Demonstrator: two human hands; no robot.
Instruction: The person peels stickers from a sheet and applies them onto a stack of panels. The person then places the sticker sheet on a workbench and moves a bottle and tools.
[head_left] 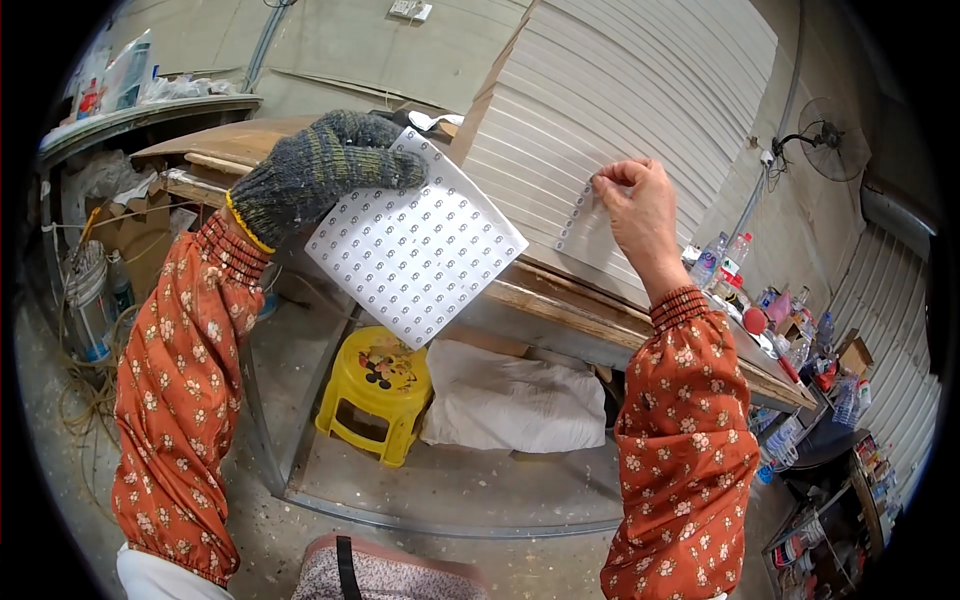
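Note:
My left hand (322, 165), in a dark knitted glove, holds a white sheet of small round stickers (415, 245) by its upper corner, tilted in the air. My bare right hand (632, 200) pinches a narrow white strip of stickers (575, 222) against the side of a tall stack of white boards (620, 90). The stack rests on a wooden workbench (560, 300). Both forearms wear orange flowered sleeves.
A yellow plastic stool (378, 390) and a white sack (510, 400) sit under the bench. Bottles and small items crowd the bench's right end (770, 320). A fan (835, 140) hangs on the right wall. Buckets and cardboard stand at left (95, 290).

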